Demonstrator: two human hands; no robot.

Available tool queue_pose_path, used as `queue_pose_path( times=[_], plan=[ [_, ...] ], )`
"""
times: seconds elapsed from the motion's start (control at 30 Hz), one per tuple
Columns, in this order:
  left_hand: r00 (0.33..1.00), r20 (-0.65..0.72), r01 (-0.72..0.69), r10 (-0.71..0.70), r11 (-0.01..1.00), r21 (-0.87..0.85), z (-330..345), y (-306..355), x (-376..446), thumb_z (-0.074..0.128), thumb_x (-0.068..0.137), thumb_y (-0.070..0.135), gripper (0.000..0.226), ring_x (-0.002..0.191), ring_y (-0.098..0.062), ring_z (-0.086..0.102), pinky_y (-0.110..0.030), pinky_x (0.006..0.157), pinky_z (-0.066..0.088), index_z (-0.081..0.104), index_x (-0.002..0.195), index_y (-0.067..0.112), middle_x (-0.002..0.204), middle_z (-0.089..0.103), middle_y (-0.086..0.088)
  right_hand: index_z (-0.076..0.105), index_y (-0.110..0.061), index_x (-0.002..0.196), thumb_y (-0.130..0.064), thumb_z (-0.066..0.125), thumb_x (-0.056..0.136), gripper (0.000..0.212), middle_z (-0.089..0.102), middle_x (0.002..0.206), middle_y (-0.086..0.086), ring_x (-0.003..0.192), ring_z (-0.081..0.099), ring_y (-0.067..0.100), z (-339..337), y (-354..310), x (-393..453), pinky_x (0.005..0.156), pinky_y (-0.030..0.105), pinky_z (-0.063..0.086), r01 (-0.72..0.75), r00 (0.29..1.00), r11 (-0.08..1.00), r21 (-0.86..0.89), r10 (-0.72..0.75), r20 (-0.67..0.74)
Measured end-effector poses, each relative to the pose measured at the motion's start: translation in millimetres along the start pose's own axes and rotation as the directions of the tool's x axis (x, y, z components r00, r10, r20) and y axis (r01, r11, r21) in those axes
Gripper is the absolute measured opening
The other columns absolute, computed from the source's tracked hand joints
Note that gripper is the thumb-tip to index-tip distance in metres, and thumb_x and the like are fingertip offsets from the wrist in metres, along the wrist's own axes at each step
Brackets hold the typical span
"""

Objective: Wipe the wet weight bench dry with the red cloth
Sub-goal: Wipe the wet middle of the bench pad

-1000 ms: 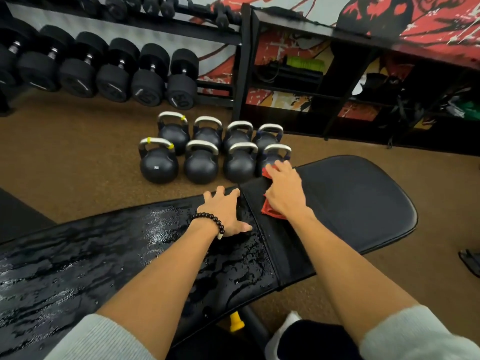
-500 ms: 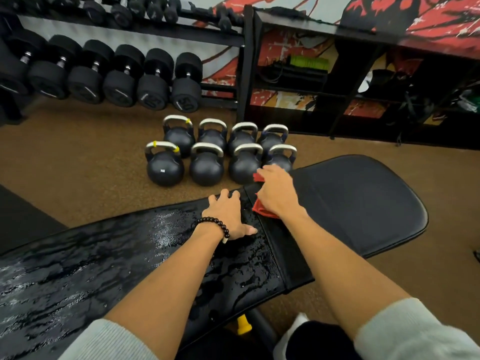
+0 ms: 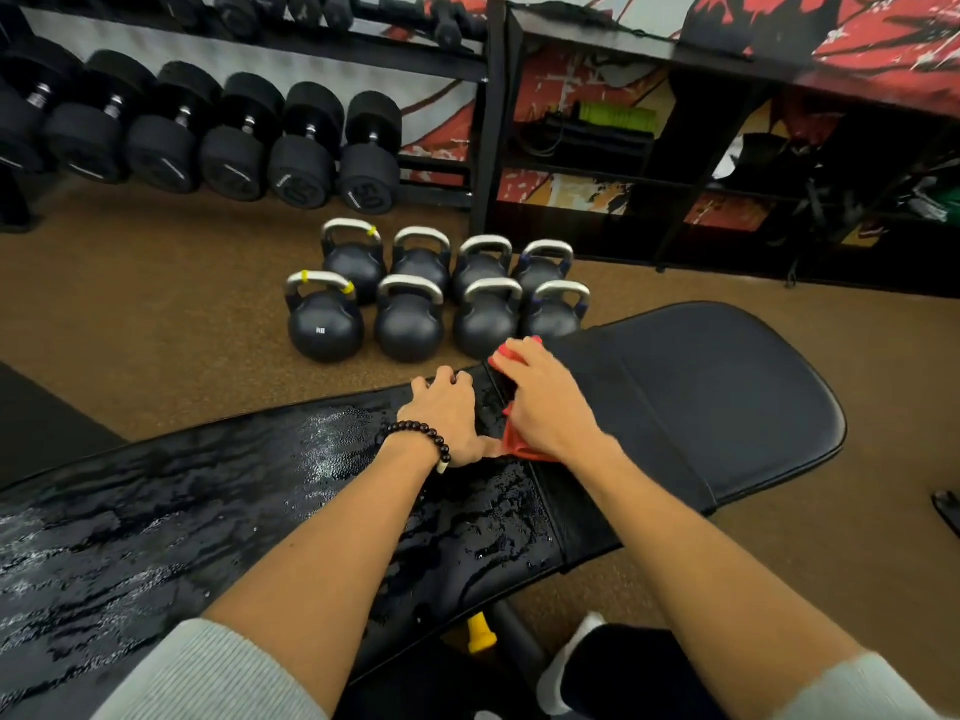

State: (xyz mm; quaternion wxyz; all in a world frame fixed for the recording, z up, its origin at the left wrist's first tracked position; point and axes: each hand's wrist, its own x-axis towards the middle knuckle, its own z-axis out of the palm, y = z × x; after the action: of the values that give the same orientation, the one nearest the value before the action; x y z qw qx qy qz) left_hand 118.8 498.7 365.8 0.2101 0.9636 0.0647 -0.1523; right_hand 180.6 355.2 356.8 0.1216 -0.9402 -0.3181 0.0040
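The black weight bench (image 3: 218, 506) runs across the view in two pads. Its long left pad is covered in water streaks and droplets; the right pad (image 3: 717, 407) looks matte and dry. My right hand (image 3: 550, 402) presses the red cloth (image 3: 514, 444) flat at the gap between the pads, near the far edge. Most of the cloth is hidden under that hand. My left hand (image 3: 447, 418), with a dark bead bracelet on the wrist, rests on the wet pad beside it, fingers curled over the far edge.
Several black kettlebells (image 3: 415, 324) stand on the brown floor just beyond the bench. A dumbbell rack (image 3: 249, 148) lines the back left and a dark shelf unit (image 3: 675, 163) the back right. A yellow knob (image 3: 480, 639) shows under the bench.
My right hand has slid the red cloth leftward toward the gap, close against my left hand. My left hand has stayed on the wet pad's far edge.
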Motion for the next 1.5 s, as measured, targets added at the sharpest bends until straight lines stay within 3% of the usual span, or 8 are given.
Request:
queue_pose_path(
  times=[0.23, 0.37, 0.47, 0.73, 0.9, 1.13, 1.27, 1.5],
  plan=[
    [1.000, 0.005, -0.002, 0.002, 1.000, -0.005, 3, -2, 4, 0.076, 0.071, 0.063, 0.100, 0.132, -0.035, 0.029, -0.051, 0.104, 0.043, 0.033, 0.143, 0.010, 0.142, 0.033, -0.005, 0.058, -0.012, 0.139, -0.007, 0.042, 0.083, 0.058, 0.047, 0.150, 0.007, 0.143, 0.037, 0.025, 12, -7, -145, 0.119, 0.036, 0.027, 0.082, 0.993, 0.993, -0.079, -0.089, -0.079],
    [1.000, 0.017, -0.002, 0.002, 1.000, 0.006, 1, -1, 5, 0.076, 0.071, 0.062, 0.098, 0.130, -0.037, 0.030, -0.049, 0.106, 0.040, 0.033, 0.142, 0.009, 0.140, 0.033, -0.007, 0.053, -0.005, 0.141, -0.007, 0.036, 0.082, 0.061, 0.043, 0.152, 0.015, 0.145, 0.032, 0.037, 8, -4, -86, 0.121, 0.048, 0.025, 0.026, 0.999, 1.000, -0.005, -0.026, -0.021],
    [1.000, 0.016, -0.027, 0.026, 0.999, 0.045, 1, -4, 7, 0.076, 0.069, 0.066, 0.103, 0.129, -0.038, 0.034, -0.045, 0.108, 0.036, 0.034, 0.142, 0.007, 0.140, 0.035, -0.010, 0.041, -0.007, 0.149, -0.005, 0.060, 0.085, 0.066, 0.029, 0.158, 0.015, 0.150, 0.016, 0.036, 4, -4, -9, 0.120, 0.053, 0.019, -0.033, 0.998, 0.998, -0.061, 0.036, 0.060],
    [0.998, 0.019, -0.053, 0.052, 0.997, 0.052, 2, -8, 9, 0.078, 0.065, 0.065, 0.103, 0.128, -0.037, 0.036, -0.044, 0.109, 0.035, 0.035, 0.141, 0.010, 0.141, 0.037, -0.010, 0.059, 0.001, 0.131, -0.010, 0.045, 0.076, 0.058, 0.052, 0.139, 0.017, 0.133, 0.044, 0.041, 7, -12, -42, 0.111, 0.051, 0.037, 0.024, 1.000, 1.000, 0.011, -0.024, -0.013],
    [0.999, 0.036, -0.021, 0.020, 0.999, 0.031, 3, -5, 8, 0.080, 0.068, 0.060, 0.101, 0.132, -0.037, 0.029, -0.047, 0.107, 0.040, 0.033, 0.142, 0.011, 0.144, 0.032, -0.007, 0.057, -0.014, 0.139, -0.014, 0.033, 0.083, 0.061, 0.048, 0.150, 0.003, 0.145, 0.035, 0.025, 14, -8, -145, 0.122, 0.038, 0.024, 0.092, 0.995, 0.995, -0.040, -0.093, -0.020],
    [0.999, 0.010, -0.032, 0.032, 0.999, 0.040, 3, -4, 8, 0.080, 0.064, 0.063, 0.103, 0.129, -0.037, 0.033, -0.049, 0.106, 0.039, 0.034, 0.140, 0.011, 0.138, 0.035, -0.008, 0.035, -0.011, 0.152, -0.011, 0.056, 0.090, 0.066, 0.029, 0.159, 0.009, 0.151, 0.012, 0.031, 7, -2, 0, 0.120, 0.052, 0.016, -0.027, 0.999, 0.997, -0.078, 0.030, 0.038],
    [0.999, -0.004, -0.038, 0.038, 0.999, 0.034, 4, -7, 10, 0.079, 0.059, 0.067, 0.108, 0.129, -0.037, 0.036, -0.051, 0.107, 0.038, 0.034, 0.140, 0.012, 0.138, 0.037, -0.009, 0.044, -0.009, 0.145, -0.017, 0.061, 0.086, 0.062, 0.043, 0.147, 0.009, 0.144, 0.025, 0.032, 13, -10, 22, 0.117, 0.050, 0.025, -0.086, 0.996, 0.988, -0.131, 0.087, -0.003],
    [1.000, 0.010, -0.020, 0.019, 1.000, 0.018, 4, -5, 6, 0.080, 0.067, 0.060, 0.100, 0.132, -0.036, 0.029, -0.051, 0.104, 0.043, 0.033, 0.142, 0.014, 0.143, 0.033, -0.005, 0.047, -0.015, 0.148, -0.016, 0.028, 0.084, 0.066, 0.040, 0.155, 0.004, 0.149, 0.026, 0.027, 4, 6, -110, 0.122, 0.041, 0.015, 0.064, 0.998, 0.998, -0.018, -0.063, 0.013]
  ],
)
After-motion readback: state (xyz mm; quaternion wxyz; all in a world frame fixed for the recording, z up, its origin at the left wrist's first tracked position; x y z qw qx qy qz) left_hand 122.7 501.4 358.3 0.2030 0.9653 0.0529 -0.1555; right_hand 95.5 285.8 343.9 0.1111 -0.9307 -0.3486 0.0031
